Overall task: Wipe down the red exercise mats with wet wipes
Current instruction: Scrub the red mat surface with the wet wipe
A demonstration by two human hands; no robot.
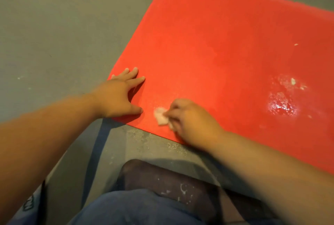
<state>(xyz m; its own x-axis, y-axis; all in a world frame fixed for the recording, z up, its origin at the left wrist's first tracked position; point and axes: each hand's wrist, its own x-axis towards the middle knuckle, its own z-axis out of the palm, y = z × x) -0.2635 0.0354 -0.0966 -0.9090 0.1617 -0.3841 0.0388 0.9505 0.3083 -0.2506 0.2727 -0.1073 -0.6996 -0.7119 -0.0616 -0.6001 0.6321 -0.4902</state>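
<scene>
Pressing the left hand point(117, 96) flat on the near left corner of the red mat point(216, 44), fingers straight and spread, thumb pointing along the near edge. Pinching a small crumpled white wet wipe point(160, 116) in the curled fingers of the right hand point(191, 121), and holding it down against the mat just inside the near edge, just beside the left thumb but apart from it. Lying flat on the grey floor point(54, 26) and running off the right side of view. Showing a glistening wet patch point(282, 105) toward the mat's right, well apart from the wipe, with white scraps point(293, 81) just beyond it. Showing pale specks point(141, 137) on the floor along the mat's near edge, and blue trousers point(135, 206) at the bottom of view, touching a dark shape point(162, 179) flecked with white, too blurred for naming.
</scene>
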